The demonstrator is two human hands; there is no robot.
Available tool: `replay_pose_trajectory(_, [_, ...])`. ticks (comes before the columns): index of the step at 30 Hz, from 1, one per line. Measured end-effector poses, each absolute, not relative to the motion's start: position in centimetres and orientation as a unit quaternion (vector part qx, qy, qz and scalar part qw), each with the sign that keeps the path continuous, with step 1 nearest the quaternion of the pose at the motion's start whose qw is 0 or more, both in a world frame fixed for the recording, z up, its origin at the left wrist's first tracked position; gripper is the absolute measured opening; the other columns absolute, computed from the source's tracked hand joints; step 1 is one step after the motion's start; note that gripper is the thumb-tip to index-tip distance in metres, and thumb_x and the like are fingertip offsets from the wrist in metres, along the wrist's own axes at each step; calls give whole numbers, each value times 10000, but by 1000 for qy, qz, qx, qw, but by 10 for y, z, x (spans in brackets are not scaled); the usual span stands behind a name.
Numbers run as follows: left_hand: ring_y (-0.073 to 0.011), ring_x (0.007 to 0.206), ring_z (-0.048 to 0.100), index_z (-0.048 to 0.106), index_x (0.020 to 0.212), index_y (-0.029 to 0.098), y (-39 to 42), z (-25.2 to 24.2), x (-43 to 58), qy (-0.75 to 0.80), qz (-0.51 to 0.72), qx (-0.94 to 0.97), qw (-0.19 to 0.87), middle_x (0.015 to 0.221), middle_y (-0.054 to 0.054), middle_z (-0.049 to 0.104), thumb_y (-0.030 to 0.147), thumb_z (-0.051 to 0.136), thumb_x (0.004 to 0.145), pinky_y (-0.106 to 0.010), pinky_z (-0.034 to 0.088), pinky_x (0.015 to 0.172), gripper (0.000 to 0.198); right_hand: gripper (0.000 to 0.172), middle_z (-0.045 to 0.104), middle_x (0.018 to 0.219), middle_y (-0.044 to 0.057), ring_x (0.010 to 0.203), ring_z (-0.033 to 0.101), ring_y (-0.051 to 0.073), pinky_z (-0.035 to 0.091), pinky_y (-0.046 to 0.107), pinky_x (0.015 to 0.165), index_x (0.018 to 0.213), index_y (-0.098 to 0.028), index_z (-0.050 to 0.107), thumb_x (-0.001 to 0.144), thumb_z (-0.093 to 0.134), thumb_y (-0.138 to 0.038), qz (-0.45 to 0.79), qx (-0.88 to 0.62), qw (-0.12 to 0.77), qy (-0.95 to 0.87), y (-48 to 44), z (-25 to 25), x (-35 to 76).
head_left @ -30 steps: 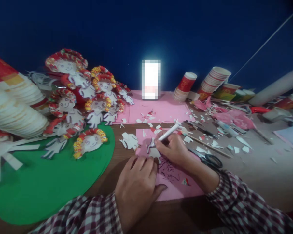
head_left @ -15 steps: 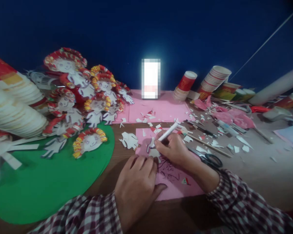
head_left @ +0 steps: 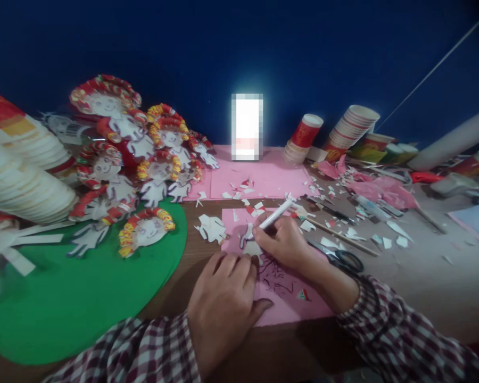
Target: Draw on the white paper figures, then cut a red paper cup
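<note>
My right hand (head_left: 285, 242) is closed around a white marker pen (head_left: 277, 214), its tip down on a small white paper cutout (head_left: 250, 242) that lies on a pink sheet (head_left: 287, 306). Dark scribbles mark the pink sheet just below the cutout. My left hand (head_left: 225, 303) lies flat with fingers spread, pressing the pink sheet and the lower edge of the cutout. Another white body-shaped cutout (head_left: 211, 230) lies on the wood just left of the sheet. Both wrists wear checked sleeves.
Paper dolls with red and yellow rims (head_left: 143, 159) pile on a green round sheet (head_left: 75, 314) at left, beside stacked paper cups (head_left: 19, 175). Scissors (head_left: 339, 259), a thin stick (head_left: 343, 236), paper scraps and more cups (head_left: 353, 130) lie at right. A lit phone (head_left: 247, 126) stands at the back.
The pen tip shifted slightly on the cutout; both hands stay in nearly the same place.
</note>
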State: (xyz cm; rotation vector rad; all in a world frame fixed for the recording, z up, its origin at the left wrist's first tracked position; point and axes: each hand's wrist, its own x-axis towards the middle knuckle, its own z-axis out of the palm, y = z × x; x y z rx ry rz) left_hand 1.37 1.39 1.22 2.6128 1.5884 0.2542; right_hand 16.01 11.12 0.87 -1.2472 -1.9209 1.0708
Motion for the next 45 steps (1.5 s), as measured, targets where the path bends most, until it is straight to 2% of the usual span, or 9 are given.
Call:
replay_pose_trajectory(7, [-268,993,506,593,1082,122,14,13,14,517,80,852,34,1055,-101,598,510,478,847,-457,397,895,468,75,503,599,-32,542,443,80,364,188,523,719,-148,562,762,535,-203,403,-462,299,-731,110,10,160])
replay_pose_trajectory(19, [-267,996,507,600,1068,133,13,12,14,518,88,851,25,1055,-104,599,508,489,841,-458,401,897,452,70,511,603,-33,551,439,77,352,193,517,704,-151,569,755,529,-177,432,-450,285,-727,107,12,160])
replay_pose_trajectory(24, [-264,998,510,593,1087,139,15,13,14,515,87,852,34,1067,-102,597,501,500,838,-452,410,895,449,85,501,600,-28,531,448,79,376,205,499,746,-153,545,781,537,-230,500,-441,336,-665,112,9,162])
replay_pose_trajectory(28, [-272,1008,511,585,1100,144,13,13,14,515,94,851,32,1069,-105,598,503,512,831,-454,410,893,454,127,507,609,-35,522,477,88,396,217,490,876,-179,541,809,541,-287,553,-427,399,-594,112,8,165])
replay_pose_trajectory(32, [-265,1010,508,557,1157,148,11,12,14,517,106,849,19,1099,-105,592,499,516,831,-462,392,922,481,141,549,698,-13,596,501,91,422,214,534,900,-192,571,788,576,-278,531,-427,440,-585,106,17,169])
replay_pose_trajectory(37, [-263,1004,507,585,1103,135,11,13,15,516,105,850,22,1043,-110,599,515,520,821,-464,392,919,477,128,527,647,-23,538,465,91,403,213,497,881,-192,562,811,554,-299,515,-431,414,-614,93,17,171])
replay_pose_trajectory(41, [-269,994,502,612,1031,136,10,14,15,515,110,850,23,1018,-112,600,540,499,822,-468,401,890,468,68,550,700,-9,609,505,109,424,214,552,843,-192,538,779,546,-214,450,-459,374,-668,85,11,168])
replay_pose_trajectory(45, [-273,980,501,609,1052,130,8,13,15,516,99,851,19,1057,-112,602,544,493,824,-451,417,842,487,39,500,617,-36,543,455,94,375,196,498,749,-193,509,775,537,-185,418,-466,344,-700,84,10,168])
